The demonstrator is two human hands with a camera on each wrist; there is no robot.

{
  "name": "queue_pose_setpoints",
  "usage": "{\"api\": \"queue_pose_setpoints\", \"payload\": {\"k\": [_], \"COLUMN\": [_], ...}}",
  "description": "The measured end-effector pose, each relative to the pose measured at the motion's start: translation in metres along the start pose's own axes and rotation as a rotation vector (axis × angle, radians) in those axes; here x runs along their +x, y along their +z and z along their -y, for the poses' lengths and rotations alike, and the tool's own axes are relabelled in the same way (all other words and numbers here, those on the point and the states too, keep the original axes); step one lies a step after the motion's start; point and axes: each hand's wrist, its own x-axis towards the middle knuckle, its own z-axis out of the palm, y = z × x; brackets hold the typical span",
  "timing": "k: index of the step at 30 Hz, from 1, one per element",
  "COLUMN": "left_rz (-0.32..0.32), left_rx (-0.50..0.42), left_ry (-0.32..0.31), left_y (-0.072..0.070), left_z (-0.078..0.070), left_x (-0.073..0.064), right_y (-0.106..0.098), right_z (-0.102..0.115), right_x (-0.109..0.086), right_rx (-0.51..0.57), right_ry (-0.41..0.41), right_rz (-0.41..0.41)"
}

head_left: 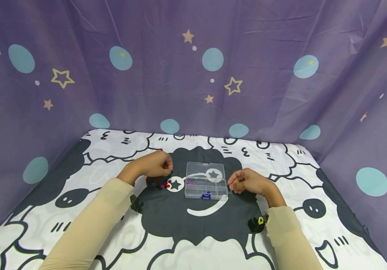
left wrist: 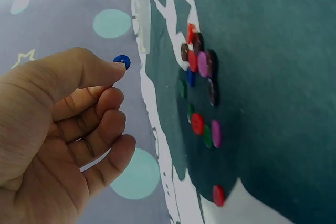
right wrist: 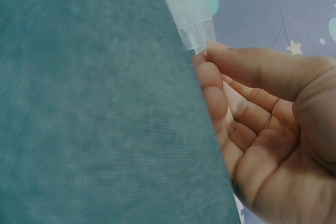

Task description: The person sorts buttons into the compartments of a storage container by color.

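A blue button (left wrist: 122, 62) is pinched between the thumb and forefinger of my left hand (head_left: 154, 164), raised above the cloth. Under that hand lies a loose group of buttons (head_left: 162, 185): red, green, purple, blue and dark ones, also seen in the left wrist view. To their right stands a clear plastic box (head_left: 200, 192) with compartments, its lid folded back away from me. Small pink buttons (head_left: 188, 182) sit in its left part. My right hand (head_left: 249, 182) holds the right edge of the box between thumb and forefinger; the exact contact is partly hidden.
A blue latch (head_left: 206, 196) is on the near edge of the box. The tabletop carries a white and dark grey cartoon cloth (head_left: 203, 228). A purple curtain (head_left: 173, 93) with stars and dots hangs behind it. Dark wrist devices (head_left: 256, 224) are at both sleeves.
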Motion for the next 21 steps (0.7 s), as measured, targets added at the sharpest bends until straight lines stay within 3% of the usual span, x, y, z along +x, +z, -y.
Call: {"api": "queue_pose_setpoints", "payload": {"k": [21], "left_rz": [-0.028], "left_rx": [0.015], "left_ry": [0.077], "left_y": [0.005], "left_z": [-0.028], "left_x": [0.017], "right_y": [0.002], "right_z": [0.002], "right_x": [0.000], "right_rx": [0.007], "right_ry": [-0.002], "right_rz": [0.000]}}
